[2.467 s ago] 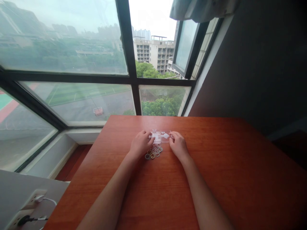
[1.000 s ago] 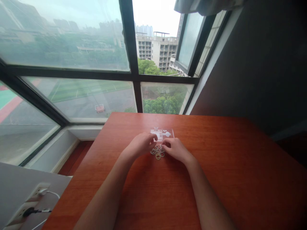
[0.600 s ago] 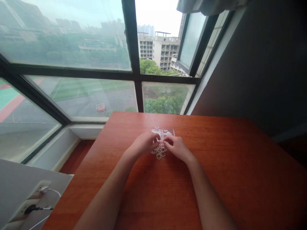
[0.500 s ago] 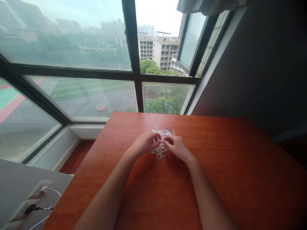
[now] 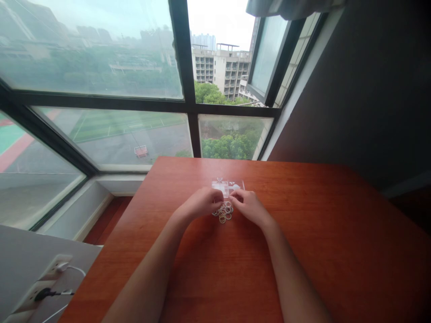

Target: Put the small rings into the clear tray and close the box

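By the window, on the counter (image 5: 303,233), both hands, left (image 5: 198,204) and right (image 5: 251,206), have been drawn from the clear case (image 5: 226,185) to the rings (image 5: 223,211); grip cannot be told

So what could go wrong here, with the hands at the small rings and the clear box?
1. The loose small rings lie in a heap on bare wooden table; a nudge from the left hand or right hand may scatter them.
2. The clear plastic box looks light and might slide when the fingertips press it.
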`<act>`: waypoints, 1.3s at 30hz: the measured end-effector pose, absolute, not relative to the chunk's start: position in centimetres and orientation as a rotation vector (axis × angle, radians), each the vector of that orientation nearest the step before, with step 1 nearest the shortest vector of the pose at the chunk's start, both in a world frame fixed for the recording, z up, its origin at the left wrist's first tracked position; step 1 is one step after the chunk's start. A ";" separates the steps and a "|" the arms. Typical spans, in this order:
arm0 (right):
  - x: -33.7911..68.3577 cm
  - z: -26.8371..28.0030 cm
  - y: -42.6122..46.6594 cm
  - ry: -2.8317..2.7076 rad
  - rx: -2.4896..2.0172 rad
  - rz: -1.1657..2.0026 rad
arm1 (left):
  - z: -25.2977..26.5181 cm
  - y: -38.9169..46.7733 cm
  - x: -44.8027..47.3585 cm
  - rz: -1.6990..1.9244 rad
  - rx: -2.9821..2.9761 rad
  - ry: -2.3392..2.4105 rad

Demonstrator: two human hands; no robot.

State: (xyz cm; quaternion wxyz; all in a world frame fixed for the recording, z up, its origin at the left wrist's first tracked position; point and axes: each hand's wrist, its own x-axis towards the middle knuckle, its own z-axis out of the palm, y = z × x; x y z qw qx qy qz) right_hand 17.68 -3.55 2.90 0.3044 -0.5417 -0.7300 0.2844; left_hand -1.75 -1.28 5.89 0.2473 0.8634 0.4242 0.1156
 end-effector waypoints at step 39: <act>17.8 2.5 -4.2 -2.175 -1.513 0.777 | 6.2 -1.4 -1.7 0.309 2.428 1.306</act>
